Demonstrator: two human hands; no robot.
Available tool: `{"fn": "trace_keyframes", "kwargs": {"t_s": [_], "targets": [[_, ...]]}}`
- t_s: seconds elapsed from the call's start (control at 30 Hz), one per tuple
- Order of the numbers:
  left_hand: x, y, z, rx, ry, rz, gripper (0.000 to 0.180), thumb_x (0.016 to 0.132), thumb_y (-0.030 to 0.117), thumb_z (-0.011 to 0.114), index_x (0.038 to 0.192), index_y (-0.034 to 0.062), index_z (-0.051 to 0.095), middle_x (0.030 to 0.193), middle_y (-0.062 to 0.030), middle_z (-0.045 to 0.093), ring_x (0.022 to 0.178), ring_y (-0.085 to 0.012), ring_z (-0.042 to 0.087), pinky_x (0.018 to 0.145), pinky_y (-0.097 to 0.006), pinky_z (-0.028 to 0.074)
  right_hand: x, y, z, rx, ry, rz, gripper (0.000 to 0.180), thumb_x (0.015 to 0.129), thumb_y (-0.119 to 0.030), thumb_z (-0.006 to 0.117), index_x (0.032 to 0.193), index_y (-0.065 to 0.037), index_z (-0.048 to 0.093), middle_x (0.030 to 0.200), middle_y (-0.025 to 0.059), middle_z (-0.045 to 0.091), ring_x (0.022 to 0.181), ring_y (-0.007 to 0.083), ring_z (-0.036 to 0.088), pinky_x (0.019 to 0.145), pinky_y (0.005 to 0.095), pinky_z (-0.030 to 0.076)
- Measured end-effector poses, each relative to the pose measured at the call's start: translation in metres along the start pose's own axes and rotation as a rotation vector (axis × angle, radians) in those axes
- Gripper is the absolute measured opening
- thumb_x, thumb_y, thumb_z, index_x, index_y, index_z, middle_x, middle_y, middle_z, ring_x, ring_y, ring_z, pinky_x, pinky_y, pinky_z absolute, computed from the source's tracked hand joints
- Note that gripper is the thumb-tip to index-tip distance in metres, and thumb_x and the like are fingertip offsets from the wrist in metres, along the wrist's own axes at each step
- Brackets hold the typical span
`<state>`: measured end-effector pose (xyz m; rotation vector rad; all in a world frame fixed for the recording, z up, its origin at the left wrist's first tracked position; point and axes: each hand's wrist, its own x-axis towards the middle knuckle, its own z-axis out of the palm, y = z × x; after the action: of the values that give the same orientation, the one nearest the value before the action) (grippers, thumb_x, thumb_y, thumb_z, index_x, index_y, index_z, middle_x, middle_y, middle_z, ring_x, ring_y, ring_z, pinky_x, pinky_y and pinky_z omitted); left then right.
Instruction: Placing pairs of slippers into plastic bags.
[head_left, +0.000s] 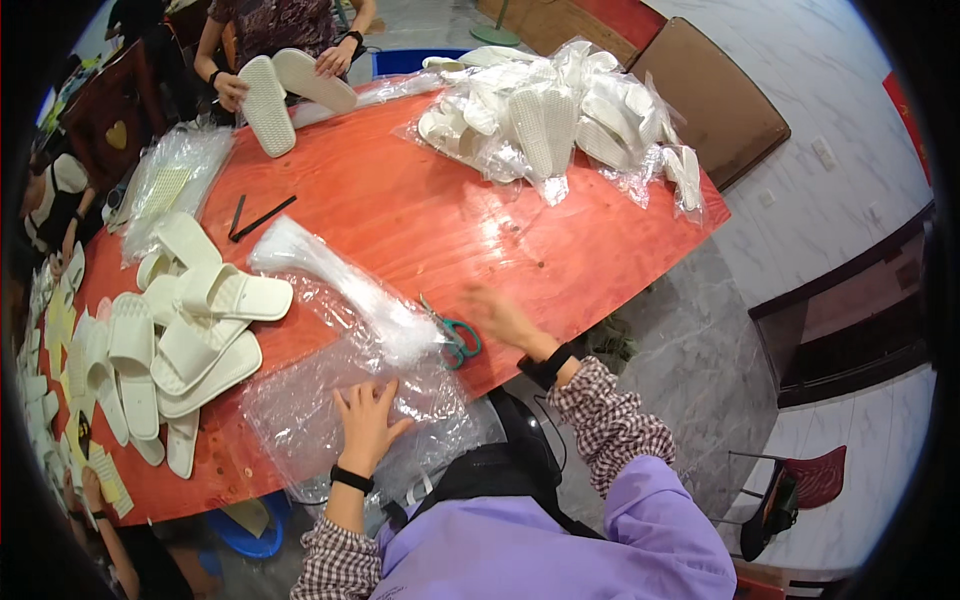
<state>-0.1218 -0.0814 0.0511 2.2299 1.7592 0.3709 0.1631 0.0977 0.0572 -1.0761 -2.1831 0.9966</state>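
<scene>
Bagged white slippers [543, 125] heap the red wooden worktop [390, 200] far off; loose off-white slippers [257, 297] at left lie unbagged. Left hand [367, 425] splays, ungrasping, over clear plastic bags [290, 400]; blurred right hand [508, 318], cannot tell.

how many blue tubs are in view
2: the far tub just past the far edge of the table, and the near tub below the table's near left edge. Both are partly hidden; more may be out of sight under the table.
</scene>
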Motion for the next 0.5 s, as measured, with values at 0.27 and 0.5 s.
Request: {"fn": "trace_keyframes", "kwargs": {"t_s": [0.27,0.5], "targets": [[0.002,-0.002,-0.007,0.006,-0.064,-0.015,0.073,0.07,0.044,0.078,0.134,0.0185,0.055,0.115,-0.0088,0.049,0.116,-0.0304,0.043,0.109,-0.07,0.016,0.099,0.075,-0.109,-0.845,0.468,0.184,0.047,0.076,-0.011,0.072,0.122,-0.022,0.066,0.161,0.0102,0.011,0.146,0.0425,0.006,0.106,0.0698,0.021],[-0.005,-0.001,-0.003,-0.016,-0.108,-0.054,0.072,0.069,0.043,0.079,0.133,0.019,0.057,0.11,-0.0089,0.048,0.114,-0.03,0.042,0.11,-0.069,0.012,0.171,0.108,-0.123,-0.989,0.154,0.291,0.025,0.082,-0.013,0.065,0.106,-0.013,0.072,0.161,0.0087,0.016,0.144,0.0395,0.019,0.105,0.0592,0.036]]}}
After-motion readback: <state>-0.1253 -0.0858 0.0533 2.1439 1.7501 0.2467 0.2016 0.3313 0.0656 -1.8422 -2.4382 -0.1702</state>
